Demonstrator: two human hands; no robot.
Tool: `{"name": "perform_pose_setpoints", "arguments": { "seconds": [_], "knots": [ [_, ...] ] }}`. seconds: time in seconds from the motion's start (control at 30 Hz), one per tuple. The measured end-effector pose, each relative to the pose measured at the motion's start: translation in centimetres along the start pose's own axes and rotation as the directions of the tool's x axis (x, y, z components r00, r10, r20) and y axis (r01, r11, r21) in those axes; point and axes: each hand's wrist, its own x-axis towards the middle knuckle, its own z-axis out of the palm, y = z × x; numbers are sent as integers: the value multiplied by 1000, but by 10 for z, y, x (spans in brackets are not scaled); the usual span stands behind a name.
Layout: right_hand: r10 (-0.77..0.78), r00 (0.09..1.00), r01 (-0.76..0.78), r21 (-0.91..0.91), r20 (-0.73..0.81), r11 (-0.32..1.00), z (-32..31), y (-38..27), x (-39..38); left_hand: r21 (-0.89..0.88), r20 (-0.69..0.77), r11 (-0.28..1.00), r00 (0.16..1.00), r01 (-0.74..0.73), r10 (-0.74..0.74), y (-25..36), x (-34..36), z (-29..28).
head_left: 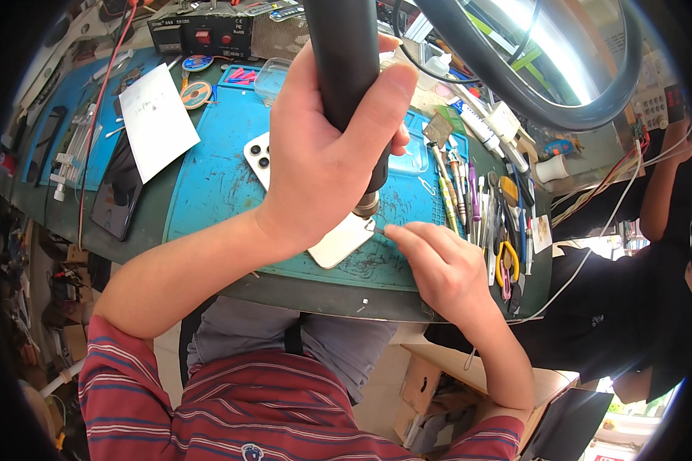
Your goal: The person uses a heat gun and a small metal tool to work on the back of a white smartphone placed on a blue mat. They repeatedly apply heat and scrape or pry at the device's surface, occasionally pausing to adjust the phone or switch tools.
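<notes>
Left hand (323, 146) wrapped around black hot-air handle (346, 69), nozzle over white phone (338, 242); right hand (438, 265) fingers pinching thin metal tool (375, 228) at phone edge; on blue mat (207, 184).

White paper sheet (158, 119), rectangular with faint handwriting, lies tilted at the worktop's left. Beside it, a dark phone screen (118, 192), unlit, lies near the left edge. Black control box (201, 32) at the rear carries small displays and a red switch. Brown cardboard boxes (430, 392) stand below on the floor.
</notes>
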Motion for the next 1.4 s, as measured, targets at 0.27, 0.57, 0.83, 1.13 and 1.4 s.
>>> {"name": "perform_pose_setpoints", "arguments": {
  "seconds": [0.27,0.57,0.83,1.13,1.4],
  "knots": [
    [113,994,-112,-89,-2,990,-17,6,18,-46,-10,999,1000,-29,28,11,7,-5],
    [275,953,-223,-317,129,922,-18,37,54,-72,-44,997,999,-35,32,8,11,-12],
    [291,956,-292,-168,-34,941,-24,29,50,-152,22,978,990,144,-143,46,20,-9],
    [182,983,-182,-7,-11,983,-18,-21,2,-305,211,836,888,456,-408,102,27,-15],
    [122,989,-130,-95,-85,987,-11,-14,-3,-257,-54,946,974,197,-218,70,16,2]
  ]
}}
